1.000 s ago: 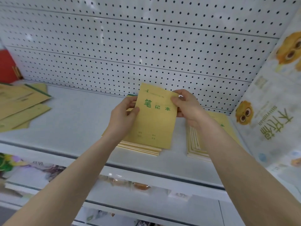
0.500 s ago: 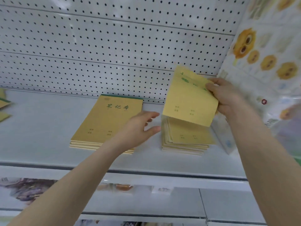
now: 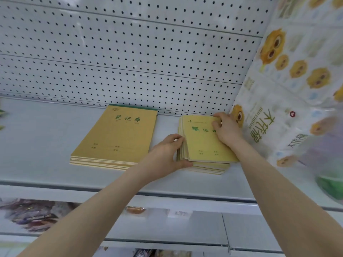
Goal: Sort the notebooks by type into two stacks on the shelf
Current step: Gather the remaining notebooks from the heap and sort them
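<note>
Fingers of your right hand (image 3: pixel 227 129) pinch the top notebook (image 3: pixel 203 143) at its far corner, while your left hand (image 3: pixel 165 154) curls round the small stack (image 3: pixel 209 167).

— The stack of large tan paper notebooks (image 3: pixel 115 138), green-bound on top?
— Flat on the white shelf (image 3: pixel 46 138).
— The stack of smaller yellow paper notebooks (image 3: pixel 202 145)?
— Just right of it, apart, edges uneven.
</note>
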Available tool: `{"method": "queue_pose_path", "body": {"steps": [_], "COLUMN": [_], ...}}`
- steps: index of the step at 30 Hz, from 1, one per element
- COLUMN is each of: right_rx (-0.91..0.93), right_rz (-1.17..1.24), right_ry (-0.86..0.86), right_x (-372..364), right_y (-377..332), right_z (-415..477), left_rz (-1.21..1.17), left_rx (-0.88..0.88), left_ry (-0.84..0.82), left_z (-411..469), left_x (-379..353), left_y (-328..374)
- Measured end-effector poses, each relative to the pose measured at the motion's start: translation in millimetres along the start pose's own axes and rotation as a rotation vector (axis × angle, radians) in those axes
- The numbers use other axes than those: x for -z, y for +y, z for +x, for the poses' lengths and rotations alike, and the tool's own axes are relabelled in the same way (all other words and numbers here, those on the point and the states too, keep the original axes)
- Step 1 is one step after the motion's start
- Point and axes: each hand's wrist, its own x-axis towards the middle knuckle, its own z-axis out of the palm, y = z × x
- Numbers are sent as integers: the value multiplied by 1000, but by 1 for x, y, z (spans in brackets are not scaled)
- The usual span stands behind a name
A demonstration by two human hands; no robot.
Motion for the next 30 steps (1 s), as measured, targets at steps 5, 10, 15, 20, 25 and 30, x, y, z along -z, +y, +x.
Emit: {"method": "queue_pose_path", "body": {"steps": [5,10,15,20,25,30], "right_rx": [-25,-60,-71,-36,197,453], "right_rz": [-7,-29,-112,-288,-290,-256], "right_ry": [-22,-2,-6,29,75,15], "right_x": [-4,-10,-9,-5,-13,-48], "right_y": [-3,-7,-10,-30,-82,-172], "right_z": [1,2,0,-13,-34,-72], "left_rz": [-22,-48,-14,161,282,394], "left_rx": [5,11,-5,-14,15,84], "left_ry": [-1,-10,-26,-10,109,234], "left_z": [-1,-1,-2,-15,-49,-114], "left_x": [-2,-3,3,28,75,136], "left_y": [-2,-5,-4,-22,-64,-125]}}
